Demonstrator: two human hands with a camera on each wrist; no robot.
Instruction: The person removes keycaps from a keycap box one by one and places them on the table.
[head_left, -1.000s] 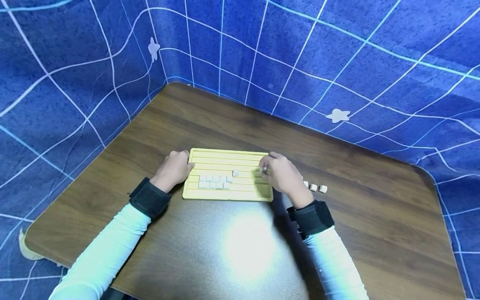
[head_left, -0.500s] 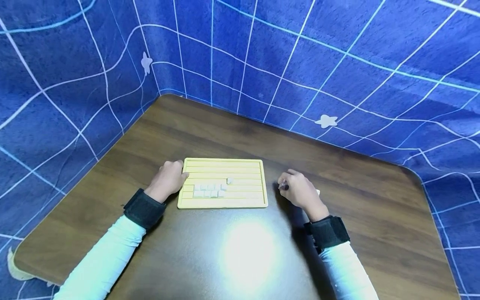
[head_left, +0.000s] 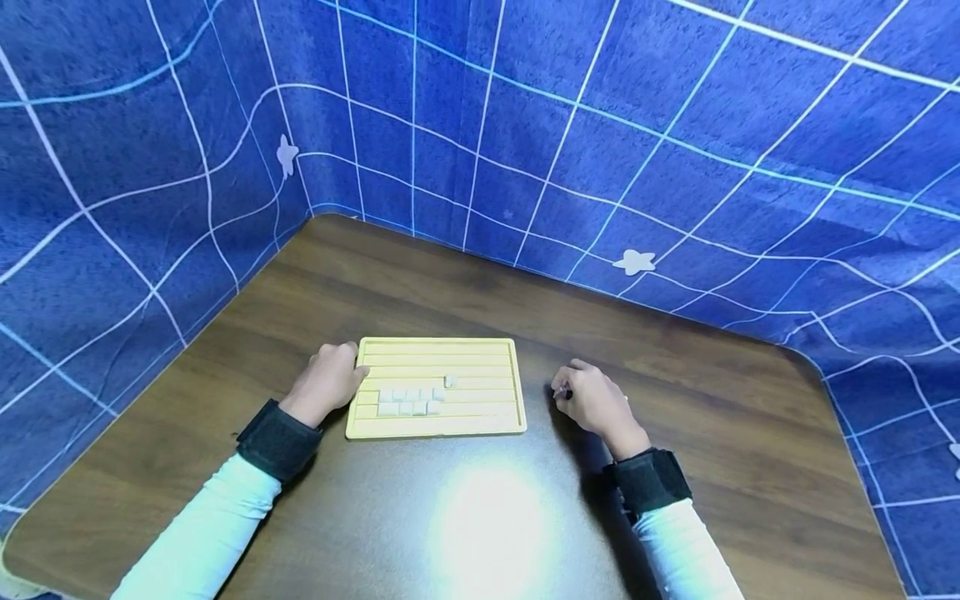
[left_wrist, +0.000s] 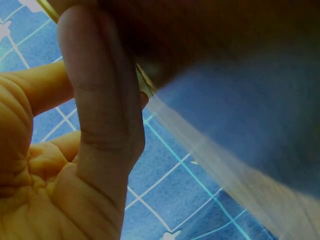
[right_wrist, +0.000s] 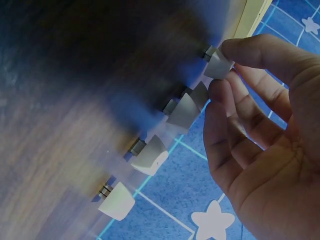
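Observation:
A yellow ridged tray [head_left: 480, 353] lies on the table with two rows of white keycaps [head_left: 405, 408] toward its near left. One more keycap [head_left: 450, 381] sits on a ridge just above their right end. At the tray's left edge my left hand [head_left: 324, 385] grips the rim, thumb over it. To the right of the tray my right hand [head_left: 596, 400] is low over the table. Between its thumb and fingertip it pinches a keycap [right_wrist: 219, 64], a dark piece showing at the cap's underside in the right wrist view.
In the right wrist view several loose keycaps [right_wrist: 150, 156] stand in a line on the table beside the right hand. The wooden table [head_left: 465, 292] meets a blue grid-patterned cloth [head_left: 450, 125] at its far and left edges.
My right hand has moved from over the tray's right end to the table beside it, and now pinches a keycap there. The left hand stays at the tray's edge; the head view has tilted up.

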